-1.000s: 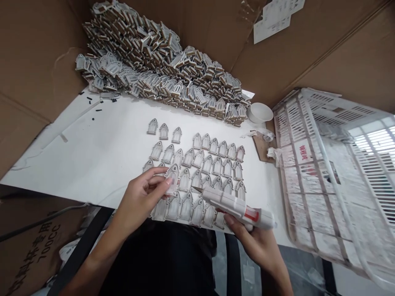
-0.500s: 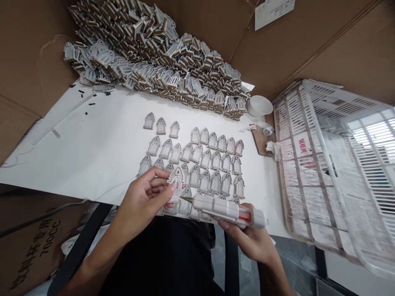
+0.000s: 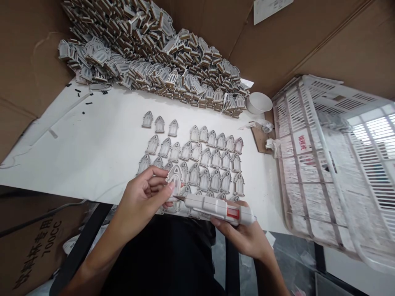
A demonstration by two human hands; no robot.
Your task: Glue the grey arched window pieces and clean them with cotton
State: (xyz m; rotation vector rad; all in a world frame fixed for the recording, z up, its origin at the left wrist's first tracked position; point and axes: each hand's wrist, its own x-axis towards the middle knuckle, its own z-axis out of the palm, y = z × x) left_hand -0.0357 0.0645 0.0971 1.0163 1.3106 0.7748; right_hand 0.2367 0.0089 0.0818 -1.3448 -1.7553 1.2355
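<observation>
Between the thumb and fingers of my left hand [image 3: 138, 199] is a small arched window piece [image 3: 175, 173], whitish with a grey edge, held upright above the table. My right hand [image 3: 245, 236] is closed around a white glue gun [image 3: 206, 204] with a red part near its back end. The gun's dark pointed nozzle is at the lower part of the held piece, close to my left thumb; whether it touches cannot be made out. Similar arched pieces [image 3: 215, 159] lie in rows on the white table just beyond my hands, the nearest ones partly hidden.
A big heap of arched pieces [image 3: 148, 53] fills the back of the white table [image 3: 101, 135]. A white bowl [image 3: 259, 102] stands right of it. Further right is a white plastic basket [image 3: 311, 164]. Cardboard walls [image 3: 296, 45] surround the table; a cable runs at the left.
The glue gun in my right hand has moved left, bringing its nozzle to the lower part of the held piece. My left hand has barely moved.
</observation>
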